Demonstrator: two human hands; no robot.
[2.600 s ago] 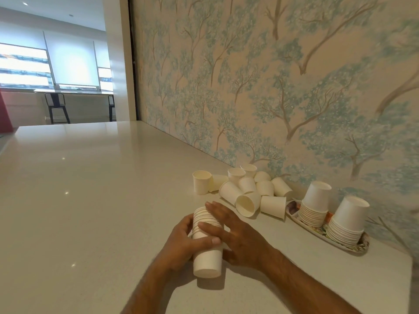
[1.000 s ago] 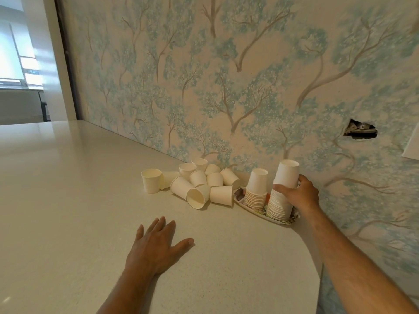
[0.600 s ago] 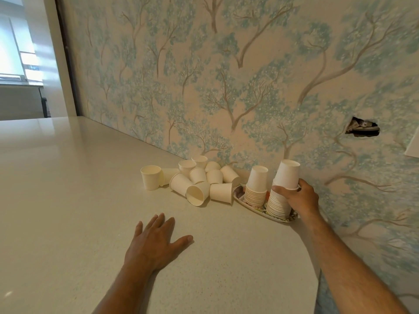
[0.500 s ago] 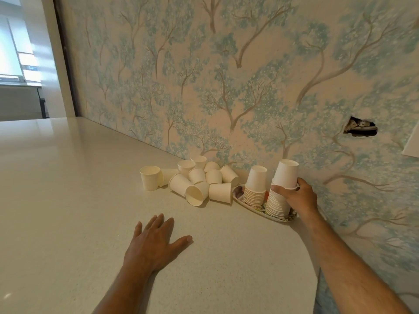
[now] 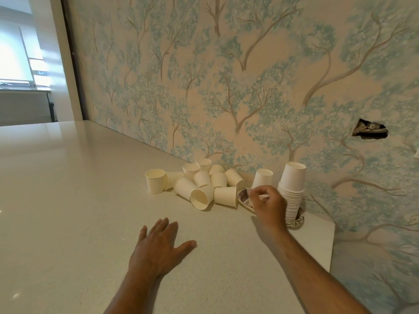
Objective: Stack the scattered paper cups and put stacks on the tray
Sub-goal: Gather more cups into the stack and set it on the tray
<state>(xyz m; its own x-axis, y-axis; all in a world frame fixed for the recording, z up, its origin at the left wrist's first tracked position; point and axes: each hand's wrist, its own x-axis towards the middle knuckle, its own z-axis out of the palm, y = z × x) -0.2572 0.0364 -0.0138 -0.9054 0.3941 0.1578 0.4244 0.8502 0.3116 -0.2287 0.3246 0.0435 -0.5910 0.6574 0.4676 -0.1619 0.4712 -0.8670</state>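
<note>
Two upside-down stacks of white paper cups stand on a small patterned tray against the wall: a tall stack on the right and a shorter stack on the left. My right hand hovers in front of the shorter stack and hides its lower part. Its fingers are loosely curled, apart from the tall stack, and nothing shows in them. Left of the tray lies a heap of several loose cups, most on their sides, with one upright cup at its left end. My left hand rests flat on the counter with its fingers spread.
The pale counter runs far to the left and ends at a corner just right of the tray. The tree-patterned wall stands right behind the cups, with a ragged hole in it at upper right.
My right hand has let go of the tall stack on the tray and moved left, in front of the shorter stack. My left hand has stayed flat on the counter.
</note>
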